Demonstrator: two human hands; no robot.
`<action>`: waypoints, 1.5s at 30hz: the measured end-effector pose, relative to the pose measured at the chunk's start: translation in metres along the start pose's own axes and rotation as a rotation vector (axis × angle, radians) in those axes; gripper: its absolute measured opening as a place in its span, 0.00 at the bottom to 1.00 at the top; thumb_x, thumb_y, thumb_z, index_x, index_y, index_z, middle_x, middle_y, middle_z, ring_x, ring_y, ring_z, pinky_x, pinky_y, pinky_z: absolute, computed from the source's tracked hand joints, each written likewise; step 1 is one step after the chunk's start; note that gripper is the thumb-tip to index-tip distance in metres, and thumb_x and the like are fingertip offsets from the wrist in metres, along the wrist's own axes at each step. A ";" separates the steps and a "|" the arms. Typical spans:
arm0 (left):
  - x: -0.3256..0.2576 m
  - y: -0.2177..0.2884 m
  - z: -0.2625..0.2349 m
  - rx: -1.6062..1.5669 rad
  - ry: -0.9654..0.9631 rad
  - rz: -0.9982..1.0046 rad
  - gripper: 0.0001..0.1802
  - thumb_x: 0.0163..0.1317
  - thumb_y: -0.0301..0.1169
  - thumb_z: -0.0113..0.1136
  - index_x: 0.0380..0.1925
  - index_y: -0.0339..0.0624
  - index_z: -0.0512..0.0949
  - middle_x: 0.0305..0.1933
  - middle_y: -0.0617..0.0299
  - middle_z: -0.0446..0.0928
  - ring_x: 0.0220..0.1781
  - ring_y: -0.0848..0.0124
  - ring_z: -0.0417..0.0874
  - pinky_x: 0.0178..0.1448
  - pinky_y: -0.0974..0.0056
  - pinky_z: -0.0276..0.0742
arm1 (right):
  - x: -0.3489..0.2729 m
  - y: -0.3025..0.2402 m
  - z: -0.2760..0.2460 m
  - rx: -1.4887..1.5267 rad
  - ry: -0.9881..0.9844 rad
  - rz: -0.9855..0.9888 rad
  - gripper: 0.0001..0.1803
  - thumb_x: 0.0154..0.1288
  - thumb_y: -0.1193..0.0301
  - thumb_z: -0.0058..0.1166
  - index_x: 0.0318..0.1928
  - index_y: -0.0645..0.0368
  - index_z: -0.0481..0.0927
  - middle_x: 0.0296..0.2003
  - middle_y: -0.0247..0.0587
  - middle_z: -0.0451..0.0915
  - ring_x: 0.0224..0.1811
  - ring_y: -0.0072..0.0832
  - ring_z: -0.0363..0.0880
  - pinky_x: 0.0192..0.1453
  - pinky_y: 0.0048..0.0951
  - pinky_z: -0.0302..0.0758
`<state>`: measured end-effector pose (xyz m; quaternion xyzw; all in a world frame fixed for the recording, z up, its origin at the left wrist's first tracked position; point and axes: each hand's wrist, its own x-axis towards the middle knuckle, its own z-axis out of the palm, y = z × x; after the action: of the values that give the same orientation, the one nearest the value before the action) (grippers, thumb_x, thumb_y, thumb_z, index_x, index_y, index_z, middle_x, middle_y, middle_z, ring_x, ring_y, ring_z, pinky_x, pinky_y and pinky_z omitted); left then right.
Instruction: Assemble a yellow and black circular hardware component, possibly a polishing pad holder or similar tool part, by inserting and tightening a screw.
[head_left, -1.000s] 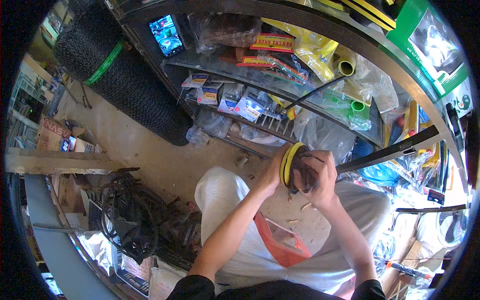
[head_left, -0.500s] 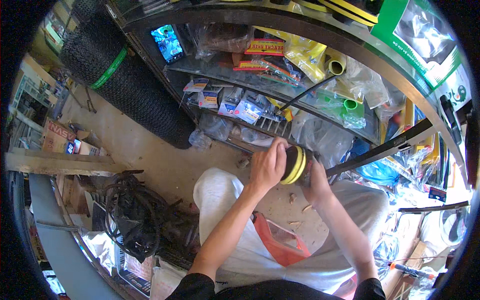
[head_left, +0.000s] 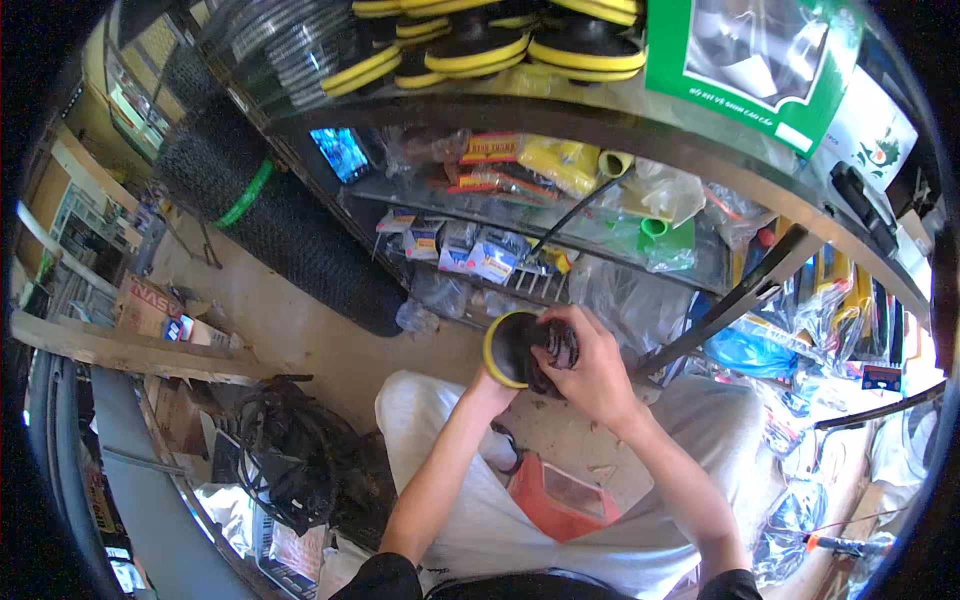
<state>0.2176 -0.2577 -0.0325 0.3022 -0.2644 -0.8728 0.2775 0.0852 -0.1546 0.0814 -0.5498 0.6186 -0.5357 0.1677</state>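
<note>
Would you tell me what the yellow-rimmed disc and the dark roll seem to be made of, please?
Yellow-rimmed disc: rubber or plastic perhaps, its black face looking smooth and dull; the yellow rim may be foam. Dark roll: wire or plastic netting, dull black, shown by its mesh texture; which, I cannot tell.

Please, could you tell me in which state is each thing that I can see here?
Left hand: holding the yellow-edged disc, fingers mostly hidden
Yellow-edged disc: tilted, black face showing
Right hand: closed around the dark wad
Dark wad: bunched up, gripped
Phone: screen lit
Black mesh roll: rolled up, leaning, green band around it
Other yellow-edged discs: stacked
Orange-red item: between the legs
</note>
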 end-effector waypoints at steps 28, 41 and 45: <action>-0.023 0.461 0.260 2.653 0.482 1.347 0.20 0.75 0.45 0.47 0.49 0.44 0.81 0.35 0.42 0.83 0.41 0.42 0.84 0.47 0.43 0.80 | -0.019 0.017 -0.010 -0.390 -0.574 -0.095 0.31 0.51 0.75 0.64 0.59 0.61 0.75 0.44 0.58 0.82 0.45 0.55 0.84 0.50 0.49 0.83; -0.020 0.454 0.250 2.653 0.498 1.246 0.26 0.75 0.53 0.43 0.53 0.47 0.81 0.43 0.39 0.83 0.47 0.40 0.83 0.54 0.43 0.79 | -0.020 0.016 -0.009 -0.436 -0.570 -0.006 0.29 0.50 0.74 0.64 0.57 0.57 0.75 0.49 0.54 0.81 0.47 0.54 0.84 0.52 0.50 0.82; -0.012 0.467 0.248 2.651 0.562 1.111 0.29 0.75 0.56 0.40 0.59 0.51 0.80 0.51 0.40 0.82 0.56 0.42 0.81 0.63 0.45 0.75 | -0.020 0.019 -0.006 -0.419 -0.579 -0.012 0.31 0.48 0.75 0.65 0.57 0.57 0.75 0.49 0.53 0.81 0.47 0.53 0.84 0.50 0.49 0.82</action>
<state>0.2102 -0.5070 0.4341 0.3487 -0.8746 0.3078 0.1373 0.0776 -0.1375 0.0599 -0.7049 0.6385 -0.2205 0.2164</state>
